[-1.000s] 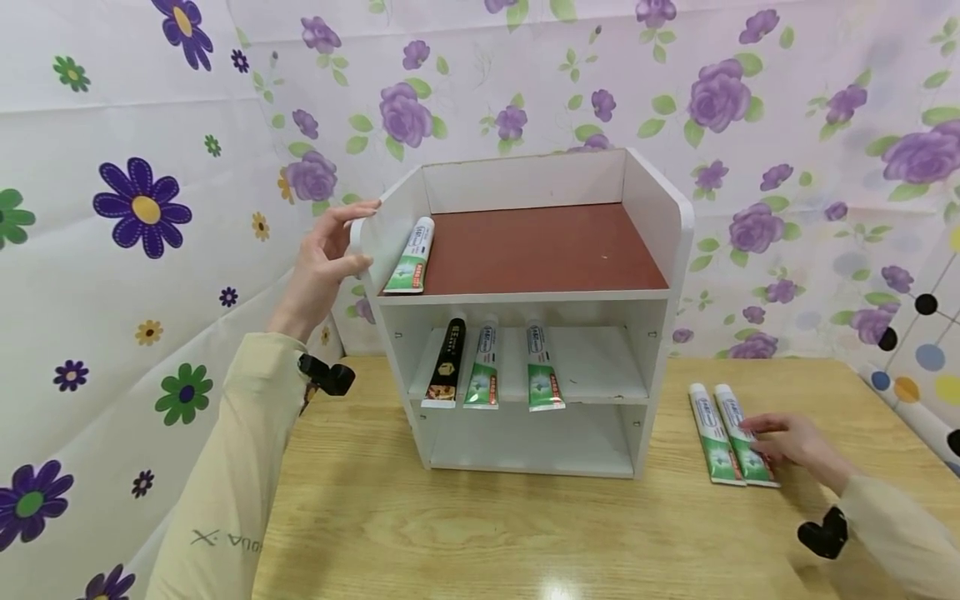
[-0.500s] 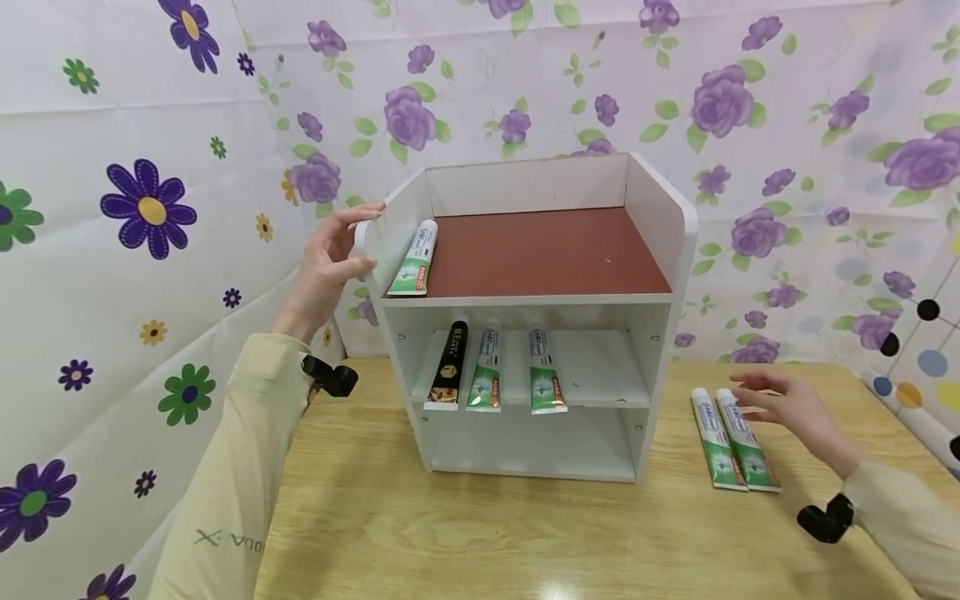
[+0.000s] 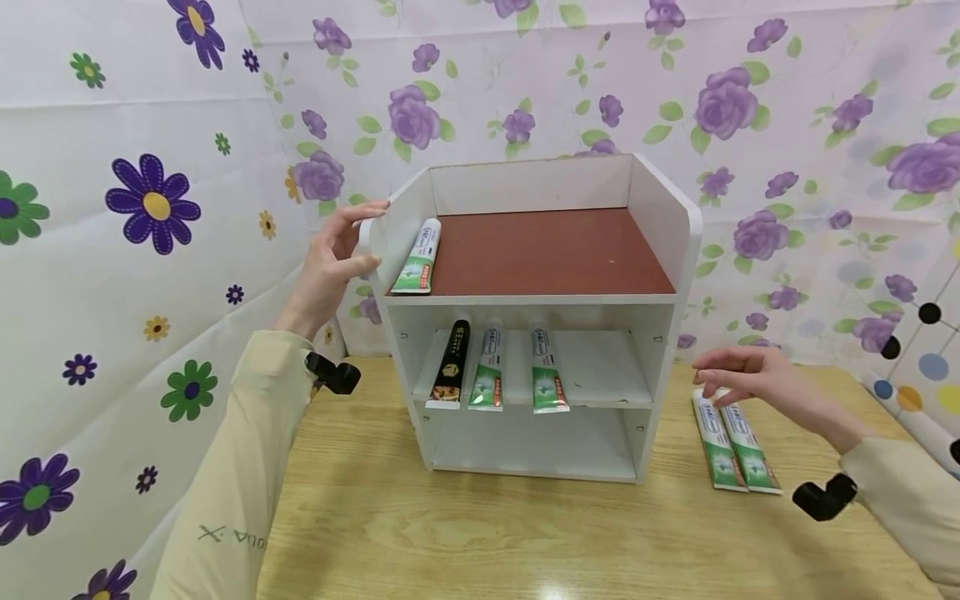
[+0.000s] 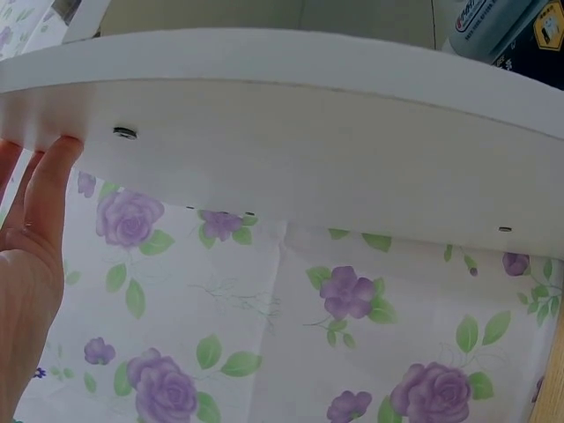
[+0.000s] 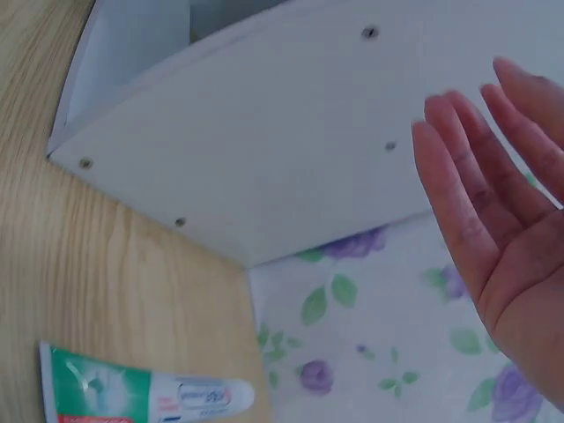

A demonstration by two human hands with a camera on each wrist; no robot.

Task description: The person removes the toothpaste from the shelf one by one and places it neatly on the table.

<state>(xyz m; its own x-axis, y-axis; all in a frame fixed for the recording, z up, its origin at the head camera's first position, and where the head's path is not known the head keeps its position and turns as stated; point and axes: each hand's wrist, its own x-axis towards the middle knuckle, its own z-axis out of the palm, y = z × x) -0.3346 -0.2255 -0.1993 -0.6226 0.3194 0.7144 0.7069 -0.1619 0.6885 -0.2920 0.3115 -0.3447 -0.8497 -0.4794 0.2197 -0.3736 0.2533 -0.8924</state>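
Observation:
My left hand [image 3: 326, 267] touches the left side panel of the white shelf unit [image 3: 528, 300], fingertips at its top and front edge. The left wrist view shows this hand's fingers [image 4: 55, 172] against the panel's outer face. Off the unit's right side, my right hand [image 3: 757, 385] hovers over the cap ends of two green-and-white toothpaste tubes, the left one [image 3: 718, 450] and the right one [image 3: 752, 450]. Its fingers [image 5: 449, 172] are slightly bent with nothing between them. One toothpaste tube [image 5: 106, 386] shows low in the right wrist view.
A green-and-white toothpaste tube [image 3: 418, 257] lies at the left of the brown top shelf [image 3: 547, 250]. On the middle shelf lie a black tube [image 3: 452, 362] and two green-and-white tubes [image 3: 489, 367], ends overhanging the front. Flowered cloth [image 3: 525, 75] hangs behind the wooden table [image 3: 480, 533].
My right hand has risen off the right-hand toothpaste tube on the table and moved left, toward the shelf unit, holding nothing. My left hand stays on the side panel.

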